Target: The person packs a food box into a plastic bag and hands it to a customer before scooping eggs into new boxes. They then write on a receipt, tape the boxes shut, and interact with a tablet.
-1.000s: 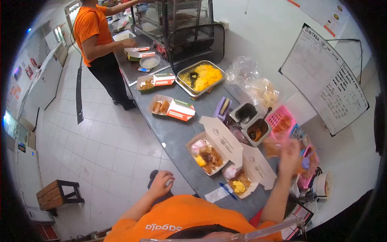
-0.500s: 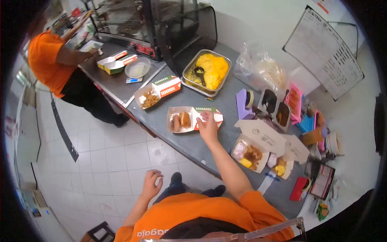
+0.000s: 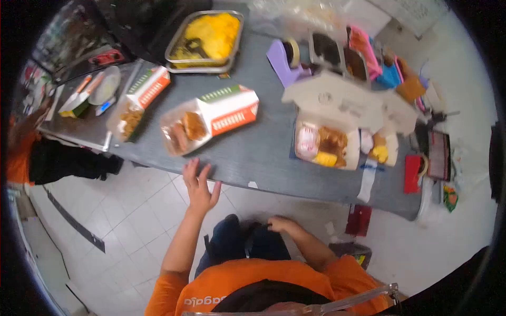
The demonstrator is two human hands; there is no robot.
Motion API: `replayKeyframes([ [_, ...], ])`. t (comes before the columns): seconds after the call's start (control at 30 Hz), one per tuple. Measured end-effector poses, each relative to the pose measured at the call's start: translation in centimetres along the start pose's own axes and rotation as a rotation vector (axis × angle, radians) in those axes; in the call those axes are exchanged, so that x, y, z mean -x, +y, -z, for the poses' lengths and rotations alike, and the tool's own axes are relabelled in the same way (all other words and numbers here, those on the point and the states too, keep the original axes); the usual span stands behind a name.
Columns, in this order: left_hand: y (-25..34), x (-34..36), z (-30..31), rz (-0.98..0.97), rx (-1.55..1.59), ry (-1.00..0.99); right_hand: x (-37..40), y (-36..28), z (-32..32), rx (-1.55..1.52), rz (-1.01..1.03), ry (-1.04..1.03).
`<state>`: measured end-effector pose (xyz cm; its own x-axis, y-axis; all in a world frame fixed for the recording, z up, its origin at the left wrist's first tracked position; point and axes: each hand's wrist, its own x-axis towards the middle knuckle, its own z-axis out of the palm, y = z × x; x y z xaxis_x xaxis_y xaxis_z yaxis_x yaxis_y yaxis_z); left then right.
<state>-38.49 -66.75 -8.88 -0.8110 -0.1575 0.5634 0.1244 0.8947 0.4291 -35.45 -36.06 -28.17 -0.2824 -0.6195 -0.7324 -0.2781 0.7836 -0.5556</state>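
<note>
My left hand (image 3: 199, 185) is at the table's front edge, fingers spread, with nothing in it. Just beyond its fingertips stands an open paper food box (image 3: 229, 111) with a green, white and orange lid. Browned food pieces (image 3: 191, 127) lie inside it. My right hand (image 3: 283, 224) hangs low by my dark trousers, below the table edge; its fingers are blurred and partly hidden. Left of the nearer box is a similar open box (image 3: 149, 88) with small brown pieces of food.
A metal tray of yellow food (image 3: 217, 37) with a dark spoon sits at the back. Open cardboard meal boxes (image 3: 329, 145), a purple tape dispenser (image 3: 284, 63) and a red tape dispenser (image 3: 412, 174) are to the right. A co-worker in an orange shirt (image 3: 20, 160) stands at left.
My right hand has left the food box's lid and dropped beside my trousers. My left hand has risen to the table edge, fingers spreading. The view has turned right.
</note>
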Motion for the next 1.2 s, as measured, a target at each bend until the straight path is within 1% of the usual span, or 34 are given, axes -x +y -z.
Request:
replayKeyframes([
  [0.03,-1.3,0.6,-2.0,-0.076,-0.044,0.068,-1.9,2.0,0.2,-0.055,-0.090,0.008],
  [0.07,-2.7,0.9,-4.0,-0.154,-0.088,0.149,-3.9,4.3,-0.3,-0.101,-0.120,0.201],
  [0.1,-4.1,1.1,-5.7,-0.228,-0.084,0.277,-6.0,6.5,-0.7,-0.141,-0.150,0.393],
  [0.13,-5.3,1.5,-7.3,-0.295,-0.080,0.406,-8.2,8.8,-1.0,-0.240,-0.186,0.549],
  [0.17,-5.6,1.3,-8.0,-0.327,-0.093,0.469,-10.5,10.9,-1.1,-0.336,-0.220,0.700],
  [0.2,-5.6,0.9,-8.0,-0.358,-0.108,0.532,-13.1,13.2,-1.2,-0.215,-0.241,0.800],
  [0.23,-5.1,0.6,-7.9,-0.354,-0.107,0.546,-15.9,15.3,-0.8,-0.087,-0.258,0.901],
  [0.3,-5.0,0.7,-7.3,-0.360,-0.121,0.522,-19.7,17.2,0.1,-0.034,-0.262,1.054],
  [0.37,-5.2,0.6,-7.0,-0.440,-0.030,0.535,-23.1,17.7,2.4,-0.108,-0.228,1.099],
  [0.4,-5.4,0.7,-7.3,-0.482,0.025,0.573,-27.4,20.1,2.3,-0.341,-0.105,1.164],
  [0.43,-5.5,0.6,-8.1,-0.519,0.148,0.618,-31.6,22.2,2.3,-0.569,0.028,1.210],
  [0.47,-5.7,0.4,-8.3,-0.552,0.104,0.636,-30.6,18.6,4.2,-0.960,0.045,1.090],
  [0.5,-5.7,0.4,-8.3,-0.584,0.058,0.651,-28.4,13.4,6.3,-1.341,0.061,0.930],
  [0.53,-5.4,0.7,-7.8,-0.572,0.002,0.615,-28.5,10.5,7.4,-1.395,0.178,0.918],
  [0.57,-5.2,1.0,-7.6,-0.574,-0.008,0.620,-29.2,9.4,7.8,-1.448,0.294,0.901],
  [0.63,-5.0,1.5,-7.0,-0.556,0.042,0.570,-29.1,7.6,8.3,-1.449,0.326,0.894],
  [0.67,-4.8,2.2,-7.1,-0.496,0.075,0.569,-29.5,7.2,8.6,-1.454,0.352,0.898],
  [0.73,-6.0,4.5,-8.8,-0.423,0.179,0.718,-30.6,6.8,8.3,-1.475,0.393,0.908],
  [0.8,-9.1,8.4,-11.8,-0.415,0.298,0.742,-31.8,6.8,7.2,-1.487,0.420,0.907],
  [0.83,-10.4,10.8,-13.6,-0.241,0.281,0.582,-32.3,6.7,6.6,-1.489,0.432,0.907],
  [0.87,-11.5,12.6,-14.8,-0.096,0.153,0.343,-32.6,6.6,6.3,-1.488,0.445,0.908],
  [0.9,-13.1,15.0,-17.8,0.131,0.306,0.215,-30.6,5.7,4.6,-1.504,0.312,0.942],
  [0.93,-15.7,18.3,-21.0,0.390,0.422,0.033,-27.5,4.7,1.9,-1.518,0.169,0.973],
  [0.97,-18.4,21.9,-24.3,0.611,0.611,-0.081,-25.9,5.5,-0.3,-1.439,0.201,0.941],
  [1.0,-14.8,21.2,-21.2,0.925,1.020,-0.267,-24.1,6.5,-2.2,-1.361,0.229,0.904],
  [1.03,-16.8,24.5,-23.2,0.766,0.954,-0.363,-21.3,6.2,-3.6,-1.343,0.311,0.885],
  [1.07,-17.4,27.5,-24.1,0.972,1.120,-0.523,-18.7,5.5,-4.6,-1.331,0.393,0.865],
  [1.1,-16.4,28.0,-22.9,0.985,1.107,-0.623,-17.5,5.7,-5.2,-1.338,0.373,0.852],
  [1.13,-14.4,27.9,-21.8,1.130,1.174,-0.583,-16.4,5.9,-5.7,-0.936,0.304,1.074],
  [1.17,-12.6,27.9,-21.1,1.274,1.238,-0.539,-15.1,5.7,-5.9,-0.513,0.232,1.251],
  [1.2,-11.7,28.3,-21.0,1.291,1.243,-0.544,-12.7,2.6,-4.0,0.197,0.079,1.548],
])
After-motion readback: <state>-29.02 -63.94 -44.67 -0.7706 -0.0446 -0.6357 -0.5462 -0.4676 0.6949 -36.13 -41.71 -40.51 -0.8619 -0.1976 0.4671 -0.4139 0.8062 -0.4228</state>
